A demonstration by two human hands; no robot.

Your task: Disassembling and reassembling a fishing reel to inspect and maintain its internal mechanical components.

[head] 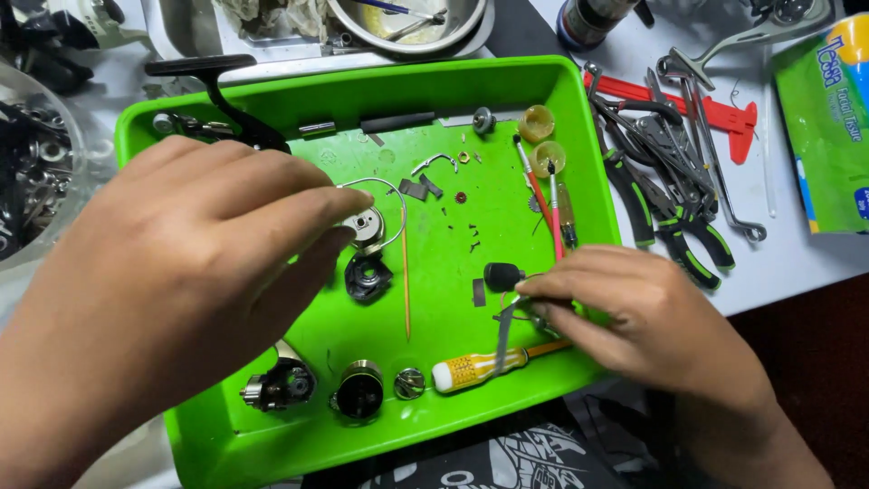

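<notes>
Right hand point(634, 308): pinching tweezers point(507, 330) by the tray's right edge, tips pointing down over the screwdriver point(480, 367).
Left hand point(181, 263): fingers narrowing, reaching over a spool point(367, 225) mid-tray; grip unclear.
Tray point(272, 439): green, carrying the parts.
Pliers point(670, 217): lying beyond the right edge.

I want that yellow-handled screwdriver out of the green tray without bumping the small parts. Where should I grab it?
Take the screwdriver by its thick yellow handle, pinching across it from above. It lies flat near the tray front edge, handle end leftward, with the right hand and tweezers over its shaft, so the handle is the clear part.
</notes>
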